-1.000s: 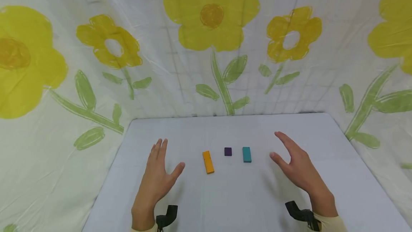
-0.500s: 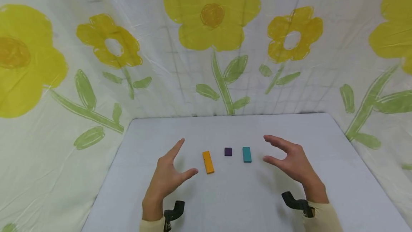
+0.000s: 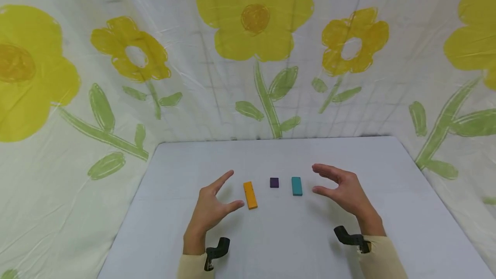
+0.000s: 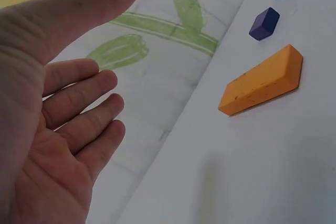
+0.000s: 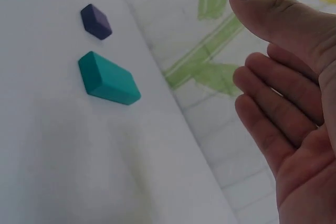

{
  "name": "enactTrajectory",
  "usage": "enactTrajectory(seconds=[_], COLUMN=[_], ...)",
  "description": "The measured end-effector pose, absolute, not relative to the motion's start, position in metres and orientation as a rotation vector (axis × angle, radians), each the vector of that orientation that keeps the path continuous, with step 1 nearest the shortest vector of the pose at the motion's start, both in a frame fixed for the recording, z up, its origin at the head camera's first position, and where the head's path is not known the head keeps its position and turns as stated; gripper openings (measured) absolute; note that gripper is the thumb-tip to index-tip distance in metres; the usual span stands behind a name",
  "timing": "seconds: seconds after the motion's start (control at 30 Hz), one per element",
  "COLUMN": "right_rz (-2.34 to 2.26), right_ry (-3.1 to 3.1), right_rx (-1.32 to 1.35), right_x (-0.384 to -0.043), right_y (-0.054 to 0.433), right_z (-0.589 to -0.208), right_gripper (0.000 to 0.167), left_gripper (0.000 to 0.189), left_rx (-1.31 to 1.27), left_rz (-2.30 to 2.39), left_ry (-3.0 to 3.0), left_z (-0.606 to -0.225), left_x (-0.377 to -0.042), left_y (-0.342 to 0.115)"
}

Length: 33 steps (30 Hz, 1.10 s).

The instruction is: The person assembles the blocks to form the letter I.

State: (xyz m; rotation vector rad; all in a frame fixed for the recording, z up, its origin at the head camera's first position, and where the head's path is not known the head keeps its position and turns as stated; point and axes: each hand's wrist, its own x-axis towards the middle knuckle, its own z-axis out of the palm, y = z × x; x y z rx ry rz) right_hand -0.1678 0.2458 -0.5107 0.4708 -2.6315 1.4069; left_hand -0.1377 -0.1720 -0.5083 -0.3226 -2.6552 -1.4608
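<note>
1. Orange block (image 3: 250, 195) lies slightly aslant on the white table (image 3: 271, 240); we see it just beside the left hand (image 3: 211, 206), not touching.
2. That hand is released, thumb and index finger spread, holding nothing.
3. We find the teal block (image 3: 296, 186) near the right hand (image 3: 347, 192), likewise released and holding nothing. The purple block (image 3: 274, 182) sits between the other two, apart from both.
4. We judge that a low inward sweep of the left thumb could twist the orange block, its near end being so close; the teal block runs a similar risk from the right.
5. The purple block, being small, could slip from a loose pinch, and both hands reaching for it together could collide.
6. We cannot tell exactly how high the hands hover. The left wrist view cuts off the thumb tip and part of the teal block; the right shows just a corner of orange.
</note>
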Motion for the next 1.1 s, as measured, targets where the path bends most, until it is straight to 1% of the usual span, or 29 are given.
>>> enactTrajectory(seconds=[0.2, 0.47, 0.77, 1.1], right_rz=[1.524, 1.553, 1.546, 1.565], right_ry=[-2.651, -2.679, -2.68, -2.734], right_rx=[0.46, 0.45, 0.466, 0.481], right_x=[-0.174, -0.182, -0.19, -0.197], right_y=[0.247, 0.243, 0.239, 0.233], right_z=[-0.527, -0.546, -0.557, -0.567], right_gripper=[0.064, 0.064, 0.062, 0.065], left_gripper=[0.085, 0.085, 0.088, 0.09], left_rx=[-0.267, -0.299, -0.324, -0.338], left_rz=[-1.512, -1.521, -1.458, -1.487], left_ry=[-2.711, -2.768, -2.792, -2.823], left_z=[-0.523, -0.542, -0.552, -0.56], left_x=[-0.143, -0.15, -0.16, -0.161], left_y=[-0.169, -0.163, -0.159, -0.157])
